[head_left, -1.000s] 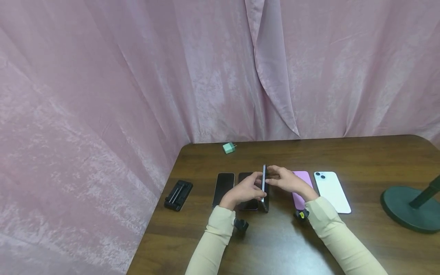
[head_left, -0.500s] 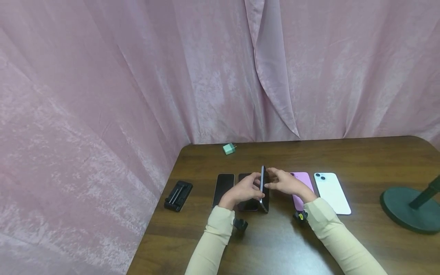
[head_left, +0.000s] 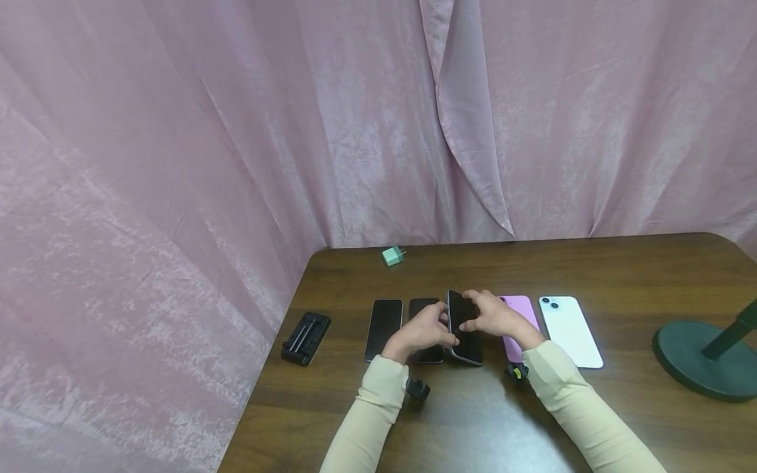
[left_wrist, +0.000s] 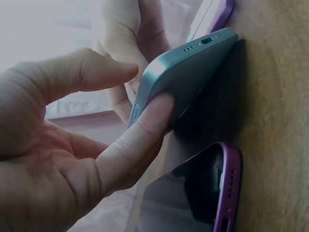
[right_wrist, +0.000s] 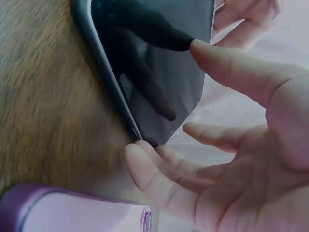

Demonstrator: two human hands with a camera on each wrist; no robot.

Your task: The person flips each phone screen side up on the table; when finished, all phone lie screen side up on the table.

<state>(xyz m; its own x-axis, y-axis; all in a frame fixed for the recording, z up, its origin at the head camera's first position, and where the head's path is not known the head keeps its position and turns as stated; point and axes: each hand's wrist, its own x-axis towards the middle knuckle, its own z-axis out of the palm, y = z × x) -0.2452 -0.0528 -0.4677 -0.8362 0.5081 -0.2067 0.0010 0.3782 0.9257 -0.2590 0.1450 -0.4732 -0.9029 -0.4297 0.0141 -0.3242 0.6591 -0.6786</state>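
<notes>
Black-screened phone [head_left: 466,345] is leaning between the left grip [head_left: 422,334], pinching its raised edge, and right grip [head_left: 494,315], holding its far end. Tbh I'd be easing it flat slowly, both sides together.

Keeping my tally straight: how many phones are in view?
5. Left to right in the head view: leftmost phone, second phone beside it, tilted phone in the middle, purple phone, white phone.

Tilted phone [right_wrist: 154,67] partly beyond the right wrist view's top edge
</notes>
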